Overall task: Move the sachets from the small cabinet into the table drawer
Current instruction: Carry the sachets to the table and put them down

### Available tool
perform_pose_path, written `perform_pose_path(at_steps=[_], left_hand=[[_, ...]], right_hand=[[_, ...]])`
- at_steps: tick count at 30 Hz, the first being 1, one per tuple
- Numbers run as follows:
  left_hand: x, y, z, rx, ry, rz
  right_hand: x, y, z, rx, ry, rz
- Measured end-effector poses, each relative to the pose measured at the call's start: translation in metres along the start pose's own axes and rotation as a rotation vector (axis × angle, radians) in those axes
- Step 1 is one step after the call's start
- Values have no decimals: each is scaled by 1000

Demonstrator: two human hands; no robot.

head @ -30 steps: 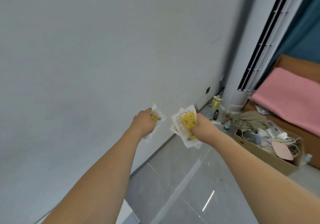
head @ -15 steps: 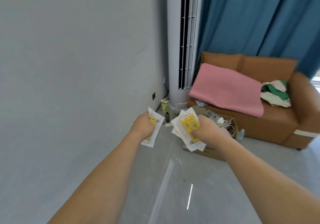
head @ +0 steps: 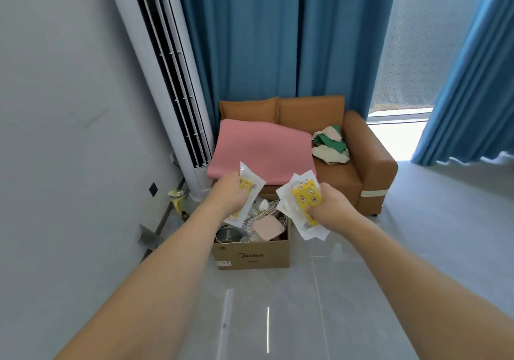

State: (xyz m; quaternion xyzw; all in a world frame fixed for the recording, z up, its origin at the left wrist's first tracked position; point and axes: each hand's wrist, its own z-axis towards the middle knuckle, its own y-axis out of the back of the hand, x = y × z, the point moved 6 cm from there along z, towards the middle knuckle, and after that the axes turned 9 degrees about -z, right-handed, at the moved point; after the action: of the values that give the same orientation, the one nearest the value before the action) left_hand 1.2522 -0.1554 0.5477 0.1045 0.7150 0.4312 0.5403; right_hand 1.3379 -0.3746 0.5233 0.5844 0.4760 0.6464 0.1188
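Left hand (head: 232,193): grips one sachet (head: 248,186), at 11 o'clock.
Right hand (head: 329,206): clutches a sachet bundle (head: 304,201) (perhaps several), above the cardboard box (head: 251,255).

Sofa (head: 370,165): stood at twelve o'clock, carrying a pink cloth (head: 261,148).
Cardboard box (head: 251,255): sat before it, full of clutter.
Air conditioner (head: 167,81): rose at ten o'clock.

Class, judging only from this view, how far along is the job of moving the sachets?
Done: sachets are picked up. In hand: the left hand grips one sachet, the right hand a bunch of sachets. Left: neither cabinet nor table drawer is visible, so stowing remains.
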Motion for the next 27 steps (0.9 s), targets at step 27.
perform_pose_path(at_steps=[27], left_hand=[[-462,-408,248,377,-542,183]], right_hand=[[-405,361,128,-460,-533,153]])
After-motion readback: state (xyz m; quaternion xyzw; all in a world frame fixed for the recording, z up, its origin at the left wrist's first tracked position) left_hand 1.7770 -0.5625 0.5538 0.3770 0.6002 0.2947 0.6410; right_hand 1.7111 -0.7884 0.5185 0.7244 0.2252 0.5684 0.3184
